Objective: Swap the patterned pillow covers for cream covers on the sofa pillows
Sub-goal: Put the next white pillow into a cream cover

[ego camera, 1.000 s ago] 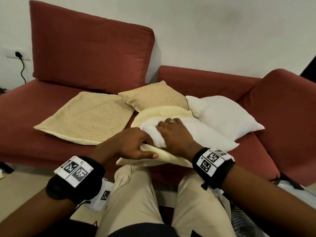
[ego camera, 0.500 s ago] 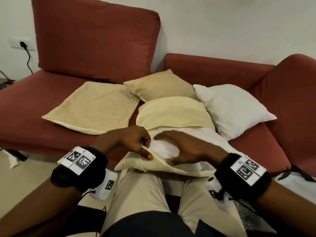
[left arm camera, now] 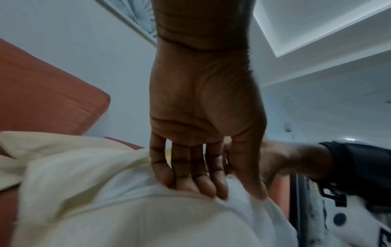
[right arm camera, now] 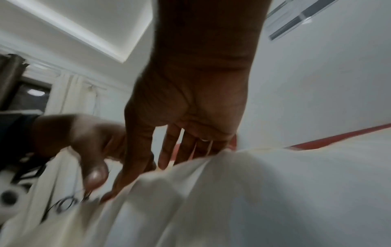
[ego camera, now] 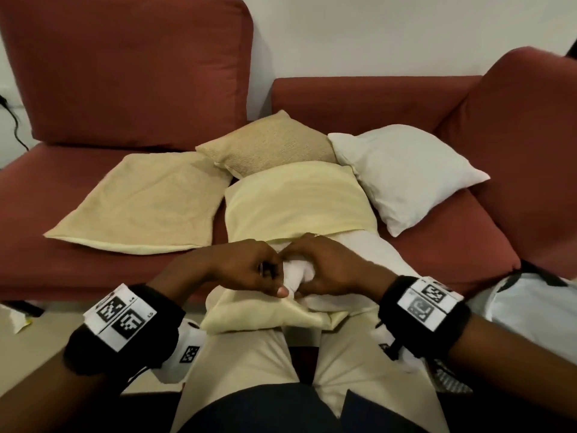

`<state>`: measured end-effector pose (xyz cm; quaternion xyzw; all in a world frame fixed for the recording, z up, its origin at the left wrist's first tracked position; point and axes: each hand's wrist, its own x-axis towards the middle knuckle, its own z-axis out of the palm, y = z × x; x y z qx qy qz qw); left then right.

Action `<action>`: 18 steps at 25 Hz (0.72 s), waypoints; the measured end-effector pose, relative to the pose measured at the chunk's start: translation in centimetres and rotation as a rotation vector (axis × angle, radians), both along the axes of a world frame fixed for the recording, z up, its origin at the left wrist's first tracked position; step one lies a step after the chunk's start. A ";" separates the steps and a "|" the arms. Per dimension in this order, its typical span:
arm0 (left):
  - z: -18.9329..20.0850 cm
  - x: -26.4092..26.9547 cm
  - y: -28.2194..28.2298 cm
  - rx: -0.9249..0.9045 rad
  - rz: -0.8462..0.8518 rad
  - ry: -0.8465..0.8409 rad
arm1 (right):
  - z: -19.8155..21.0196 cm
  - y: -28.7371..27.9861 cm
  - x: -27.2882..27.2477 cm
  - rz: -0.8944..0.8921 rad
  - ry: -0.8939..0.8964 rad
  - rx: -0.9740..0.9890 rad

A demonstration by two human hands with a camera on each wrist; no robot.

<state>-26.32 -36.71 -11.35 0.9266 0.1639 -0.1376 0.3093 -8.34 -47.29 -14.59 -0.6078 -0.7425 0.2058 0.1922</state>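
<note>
A white pillow insert [ego camera: 371, 254] lies half inside a plain cream cover [ego camera: 296, 201], between the sofa seat and my lap. My left hand [ego camera: 259, 270] and right hand [ego camera: 324, 270] meet at the cover's open end. The left hand pinches the cream cover's lower edge [ego camera: 265, 314] with curled fingers and thumb. The right hand grips a bunched corner of the white insert [ego camera: 296, 273]. In the left wrist view the left fingers [left arm camera: 190, 182] dig into the fabric at the opening. The right wrist view shows the right fingers [right arm camera: 169, 150] buried in white cloth [right arm camera: 253, 192].
On the red sofa [ego camera: 468, 245] lie a flat textured beige pillow [ego camera: 140, 201] at the left, a second textured one [ego camera: 271, 145] behind the cream cover, and a bare white pillow [ego camera: 406, 173] at the right. A white bag [ego camera: 515, 307] sits beside my right wrist.
Both hands have drawn back toward my lap and come together. The right hand went from lying on the insert to gripping its bunched corner. More of the insert is inside the cream cover.
</note>
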 end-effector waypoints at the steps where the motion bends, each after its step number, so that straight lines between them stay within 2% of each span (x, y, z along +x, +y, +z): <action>1: -0.1 1.2 -0.2 0.054 0.000 0.004 | 1.0 -0.9 1.3 -0.009 0.065 -0.048; 3: 0.1 3.9 -1.1 0.193 -0.042 -0.023 | 2.5 -2.3 4.7 -0.154 0.126 -0.029; 5: 0.2 6.1 -2.0 0.317 -0.069 -0.090 | 2.3 -3.2 9.3 -0.456 -0.031 0.020; 6: -0.1 7.0 -2.2 0.344 -0.072 -0.108 | 1.9 -4.0 11.4 -0.601 -0.126 -0.045; 8: -1.1 8.0 -2.6 0.393 -0.071 -0.123 | 0.6 -5.6 13.9 -0.745 -0.154 -0.398; 10: -2.3 7.6 -3.0 0.459 -0.052 -0.192 | 0.4 -6.3 13.2 -0.709 0.065 -0.779; 11: -2.8 7.2 -3.3 0.480 -0.033 -0.243 | 0.7 -6.1 12.4 -0.669 0.200 -0.827; 12: -3.1 6.9 -3.7 0.494 -0.013 -0.294 | 1.1 -5.7 11.7 -0.626 0.320 -0.768; 14: -3.7 6.6 -4.0 0.544 0.025 -0.387 | 1.8 -4.6 10.1 -0.570 0.610 -0.479; 16: -3.6 6.9 -2.7 0.582 0.093 -0.535 | 2.7 -3.7 8.9 -0.536 1.053 -0.213; 17: -3.1 6.8 -1.4 0.540 0.162 -0.608 | 2.8 -3.1 8.7 -0.530 1.271 -0.148; 18: -2.5 6.5 -0.1 0.470 0.242 -0.670 | 2.4 -2.8 8.7 -0.511 1.407 -0.098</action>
